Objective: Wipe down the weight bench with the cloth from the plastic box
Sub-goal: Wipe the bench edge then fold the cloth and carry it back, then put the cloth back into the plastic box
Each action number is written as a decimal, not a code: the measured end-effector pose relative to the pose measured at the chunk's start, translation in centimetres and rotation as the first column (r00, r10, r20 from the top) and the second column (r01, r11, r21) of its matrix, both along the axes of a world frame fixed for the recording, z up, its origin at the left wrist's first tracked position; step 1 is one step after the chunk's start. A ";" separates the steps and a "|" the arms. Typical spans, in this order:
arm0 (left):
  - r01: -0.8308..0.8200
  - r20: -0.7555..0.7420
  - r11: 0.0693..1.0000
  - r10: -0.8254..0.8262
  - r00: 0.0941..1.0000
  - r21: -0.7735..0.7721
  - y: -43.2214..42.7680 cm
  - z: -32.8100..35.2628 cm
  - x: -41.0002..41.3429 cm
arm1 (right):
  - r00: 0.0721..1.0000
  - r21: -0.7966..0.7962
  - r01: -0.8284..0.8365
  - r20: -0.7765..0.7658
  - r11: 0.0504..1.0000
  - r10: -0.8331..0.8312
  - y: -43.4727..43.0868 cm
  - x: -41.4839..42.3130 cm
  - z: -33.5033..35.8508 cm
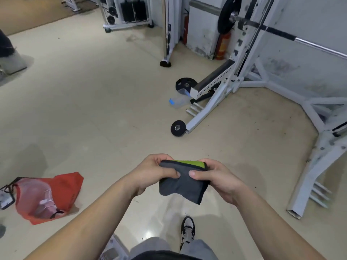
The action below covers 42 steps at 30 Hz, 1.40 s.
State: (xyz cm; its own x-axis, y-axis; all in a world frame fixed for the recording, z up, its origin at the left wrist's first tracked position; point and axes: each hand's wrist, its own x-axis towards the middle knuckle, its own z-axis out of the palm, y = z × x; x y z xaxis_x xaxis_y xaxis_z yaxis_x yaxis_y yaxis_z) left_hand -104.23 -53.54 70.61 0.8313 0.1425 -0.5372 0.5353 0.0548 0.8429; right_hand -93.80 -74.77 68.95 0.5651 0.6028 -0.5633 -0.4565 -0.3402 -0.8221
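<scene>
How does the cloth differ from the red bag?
The cloth is grey with a green face; the bag is red. The cloth is folded and pinched by the left hand and right hand; the bag lies crumpled on the floor. Both are soft and limp.

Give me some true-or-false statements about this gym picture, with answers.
1. Both the left hand and the right hand hold the cloth. True.
2. The cloth is entirely red. False: it is dark grey with a green face showing.
3. A clear plastic box sits on the floor by the white rack. True.
4. The cloth lies on the floor. False: it is held up in the air.
5. A red bag lies on the floor to the person's left. True.
6. The barbell carries no plate. False: a black plate is on its end.
</scene>
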 end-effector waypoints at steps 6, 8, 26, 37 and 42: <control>-0.311 -0.037 0.937 0.309 0.950 -0.159 4.4 -0.2 5.7 | 0.999 -0.025 0.046 -0.010 0.999 -0.046 7.8 8.2 0.4; -0.374 -0.090 0.898 0.363 0.928 -0.230 6.3 -1.1 7.3 | 0.996 -0.035 0.078 -0.045 0.996 -0.080 11.2 10.3 0.3; -0.302 -0.330 0.777 0.129 0.935 -0.552 36.1 -4.4 33.0 | 0.889 -0.066 0.373 -0.262 0.926 -0.377 40.2 33.6 -1.0; -0.165 -0.228 0.947 0.102 0.968 -0.277 42.7 -3.9 57.6 | 0.690 -0.069 0.594 -0.469 0.802 -0.551 43.4 52.4 -4.9; -0.132 -0.203 0.964 0.085 0.976 -0.231 45.0 -3.6 66.0 | 0.695 -0.161 0.548 -0.459 0.821 -0.554 46.6 60.1 -7.5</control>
State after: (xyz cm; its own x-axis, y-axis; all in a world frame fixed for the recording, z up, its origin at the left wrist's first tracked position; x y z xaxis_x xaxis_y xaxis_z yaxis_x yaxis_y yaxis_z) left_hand -38.22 -8.54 67.00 0.6978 0.0726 -0.7126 0.6631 0.3107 0.6810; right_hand -33.75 -28.14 61.43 0.4606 0.2602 -0.8486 -0.8866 0.0886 -0.4540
